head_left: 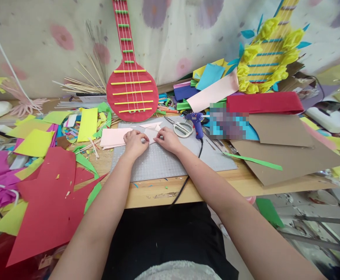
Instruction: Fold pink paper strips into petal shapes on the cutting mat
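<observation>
Over the grey cutting mat (164,165), a small piece of pale pink paper (151,135) is pinched between my two hands. My left hand (136,143) has its thumb and forefinger closed at the paper's left side. On the opposite edge, the fingertips of my right hand (168,140) press together. Folded pale pink paper (115,138) lies beside my left hand, partly under it. Pointed pink scraps (152,125) rest just beyond the fingers. Scissors (183,130) with pale handles and a blue glue gun (198,123) lie to the right of my right hand.
A red paper instrument (131,93) leans at the back, and a yellow one with paper flowers (263,58) stands farther right. Red paper (51,190) covers the left front edge. Brown cardboard (286,155) lies right. The glue gun's black cord (184,184) hangs over the front edge.
</observation>
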Available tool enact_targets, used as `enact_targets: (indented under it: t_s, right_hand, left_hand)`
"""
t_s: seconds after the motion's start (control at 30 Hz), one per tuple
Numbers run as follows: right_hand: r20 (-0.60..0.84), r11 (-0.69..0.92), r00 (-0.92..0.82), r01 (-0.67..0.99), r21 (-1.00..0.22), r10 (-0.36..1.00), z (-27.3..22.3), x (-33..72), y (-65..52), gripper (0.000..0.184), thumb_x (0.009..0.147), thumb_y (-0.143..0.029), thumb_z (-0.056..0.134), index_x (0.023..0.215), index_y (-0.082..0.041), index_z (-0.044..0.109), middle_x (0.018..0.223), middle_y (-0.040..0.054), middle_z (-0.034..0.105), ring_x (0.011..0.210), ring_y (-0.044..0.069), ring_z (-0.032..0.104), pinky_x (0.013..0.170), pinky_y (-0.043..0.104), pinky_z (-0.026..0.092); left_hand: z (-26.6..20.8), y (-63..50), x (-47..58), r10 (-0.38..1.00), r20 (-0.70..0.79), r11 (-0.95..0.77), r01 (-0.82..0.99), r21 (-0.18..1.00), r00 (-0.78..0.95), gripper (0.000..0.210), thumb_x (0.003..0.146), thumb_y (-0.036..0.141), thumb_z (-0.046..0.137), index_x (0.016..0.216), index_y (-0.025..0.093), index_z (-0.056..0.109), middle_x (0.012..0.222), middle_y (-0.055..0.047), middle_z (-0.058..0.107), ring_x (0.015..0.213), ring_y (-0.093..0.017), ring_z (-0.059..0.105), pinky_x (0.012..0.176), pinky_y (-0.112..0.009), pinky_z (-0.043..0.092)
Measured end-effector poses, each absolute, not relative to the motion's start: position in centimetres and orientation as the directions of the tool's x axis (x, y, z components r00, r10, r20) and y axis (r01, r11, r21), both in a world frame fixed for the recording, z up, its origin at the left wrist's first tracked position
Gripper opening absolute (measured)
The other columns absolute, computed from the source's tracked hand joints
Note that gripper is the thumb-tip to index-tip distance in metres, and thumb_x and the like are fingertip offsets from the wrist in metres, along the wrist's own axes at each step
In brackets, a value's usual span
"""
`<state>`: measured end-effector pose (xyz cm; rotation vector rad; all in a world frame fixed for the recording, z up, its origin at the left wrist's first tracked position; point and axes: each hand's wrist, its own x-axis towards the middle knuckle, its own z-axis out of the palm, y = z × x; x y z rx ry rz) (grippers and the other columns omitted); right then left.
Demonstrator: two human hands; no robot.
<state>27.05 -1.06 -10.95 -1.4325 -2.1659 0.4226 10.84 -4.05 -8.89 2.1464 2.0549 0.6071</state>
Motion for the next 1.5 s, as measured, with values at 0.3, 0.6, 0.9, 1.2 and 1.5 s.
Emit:
enact_targets:
  t_s: [0.3,0.6,0.9,1.2,1.5]
  right_hand:
    - [0.218,0.318,-0.241,0.822,-0.473,0.946,-10.8,26.3,-1.1,0.017,0.08,-0.035,0.058,0.077,-0.018,0.061,0.097,0.0049,0.056,0.089,0.017,0.055,0.078,0.029,0.041]
    - [0.226,0.319,-0.242,0.849,-0.421,0.943,-10.6,26.2,-1.5,0.02,0.081,-0.035,0.055,0.092,-0.019,0.056,0.098,0.0062,0.057,0.087,0.018,0.055,0.073,0.029,0.041]
    - [0.25,0.351,-0.271,0.858,-0.375,0.93,-10.6,26.2,-1.7,0.017,0.082,-0.036,0.054,0.088,-0.02,0.057,0.098,0.0053,0.056,0.086,0.018,0.055,0.069,0.028,0.04]
    - [0.247,0.363,-0.292,0.874,-0.324,0.924,-10.3,26.2,-2.1,0.018,0.084,-0.036,0.052,0.09,-0.02,0.057,0.1,0.0058,0.057,0.085,0.017,0.056,0.067,0.027,0.04]
    - [0.239,0.389,-0.331,0.885,-0.257,0.913,-9.9,25.9,-2.5,0.022,0.086,-0.031,0.046,0.099,-0.018,0.058,0.107,0.0111,0.056,0.094,0.022,0.054,0.072,0.031,0.043]
  left_hand:
    - [-8.9,-4.1,10.9,0.985,0.173,-0.058,0.933,0.354,-0.004,0.014,0.071,0.03,0.06,0.081,0.028,0.071,0.106,-0.005,0.056,0.112,-0.027,0.045,0.101,-0.042,0.027]
    - [-8.8,-4.2,11.0,0.985,0.172,-0.059,0.934,0.353,-0.002,0.014,0.071,0.03,0.06,0.081,0.027,0.07,0.105,-0.006,0.058,0.111,-0.027,0.046,0.101,-0.043,0.028]
    - [-9.5,-3.8,11.3,0.97,0.236,-0.035,0.931,0.364,-0.056,0.016,0.075,0.035,0.057,0.078,0.026,0.07,0.101,-0.006,0.06,0.11,-0.026,0.047,0.103,-0.044,0.024]
    - [-9.8,-3.6,11.7,0.967,0.256,-0.084,0.918,0.388,-0.02,0.012,0.072,0.033,0.063,0.081,0.028,0.07,0.103,-0.005,0.057,0.111,-0.025,0.045,0.105,-0.044,0.022]
    - [-9.7,-3.5,11.9,0.972,0.234,-0.08,0.926,0.369,-0.009,0.016,0.074,0.039,0.06,0.083,0.03,0.07,0.105,-0.006,0.056,0.114,-0.027,0.044,0.107,-0.047,0.018]
